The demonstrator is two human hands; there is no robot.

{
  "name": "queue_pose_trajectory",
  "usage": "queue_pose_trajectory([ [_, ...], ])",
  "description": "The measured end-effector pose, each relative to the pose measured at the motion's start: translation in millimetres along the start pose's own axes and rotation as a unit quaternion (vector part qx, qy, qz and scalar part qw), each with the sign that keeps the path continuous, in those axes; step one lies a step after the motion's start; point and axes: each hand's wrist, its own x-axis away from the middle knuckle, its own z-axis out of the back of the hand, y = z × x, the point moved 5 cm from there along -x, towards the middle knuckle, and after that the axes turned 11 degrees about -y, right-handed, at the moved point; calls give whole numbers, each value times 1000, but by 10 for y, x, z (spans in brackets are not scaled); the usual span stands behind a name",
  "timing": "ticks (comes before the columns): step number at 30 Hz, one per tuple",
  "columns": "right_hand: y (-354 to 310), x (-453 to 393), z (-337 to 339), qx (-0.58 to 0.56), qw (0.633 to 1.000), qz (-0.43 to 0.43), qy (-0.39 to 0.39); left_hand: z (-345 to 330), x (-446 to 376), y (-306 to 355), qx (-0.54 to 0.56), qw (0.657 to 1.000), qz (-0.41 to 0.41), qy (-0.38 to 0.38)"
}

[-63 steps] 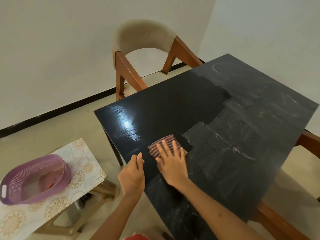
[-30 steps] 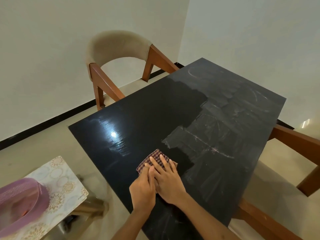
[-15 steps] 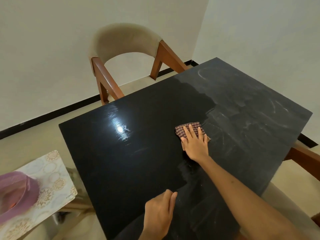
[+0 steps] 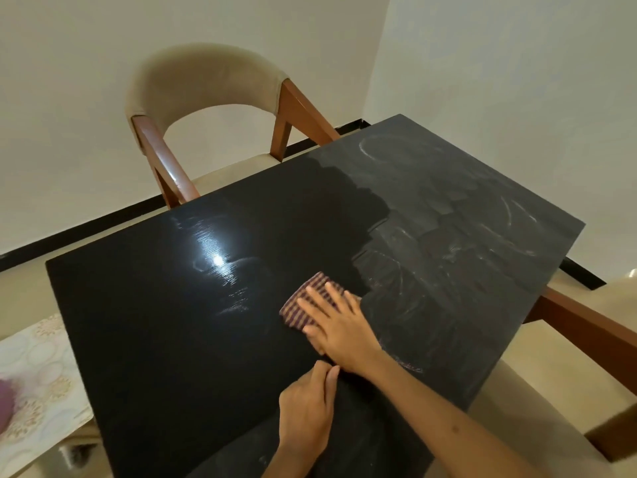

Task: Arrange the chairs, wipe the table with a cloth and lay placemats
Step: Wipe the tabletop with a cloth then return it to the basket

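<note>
So the cloth (image 4: 312, 302) is a small folded square, checked in dark red and a pale cream, and it's laid flat roughly mid-table, a bit toward the near side. It's pinned under the right hand (image 4: 339, 327), whose fingers are spread out straight across it, so nothing is really gripped, just pressed down. The left hand (image 4: 306, 412) is rested on the table (image 4: 165, 339) just behind the right wrist, fingers loosely together and nothing held in it. The tabletop is black and split pretty clearly in 2: the left part is glossy with a bright light reflection, the right part is dull grey with chalky streaks and swirl marks, and the cloth is parked right on that border. 1 chair (image 4: 206, 98) with a beige padded back and reddish wooden arms is tucked at the far side.
</note>
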Motion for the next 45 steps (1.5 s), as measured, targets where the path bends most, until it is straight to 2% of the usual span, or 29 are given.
queue_pose_trajectory([
  [6,1070,-220,253,-53,987,-152,-2,-94,-195,121,-32,999,-16,-8],
  [10,1223,-270,285,-72,981,-181,-13,-175,-290,161,-52,998,-35,-13],
  [13,993,-219,261,-74,986,-150,-13,-193,-317,220,-60,996,-62,-2],
  [17,432,-152,117,-56,998,-37,-2,-211,-346,232,-78,995,-60,-2],
  [21,552,-331,168,-43,999,1,13,-220,-373,265,-101,993,-64,0],
  [27,1374,-894,496,-70,992,-106,20,-207,-385,304,-105,990,-88,21],
  [31,2133,-857,555,-98,976,-194,14,-226,-406,315,-118,989,-86,19],
  [33,2299,-778,525,-99,972,-212,-1,-234,-407,307,-122,989,-83,6],
  [37,2018,-575,467,-66,981,-184,8,-230,-407,301,-126,989,-82,-18],
  [40,1394,-340,350,-41,993,-112,2,-211,-393,306,-112,990,-89,-6],
  [43,737,-37,147,-34,999,-25,32,-198,-375,320,-97,992,-80,8],
  [45,508,113,4,-35,999,15,26,-194,-360,333,-93,992,-81,7],
])
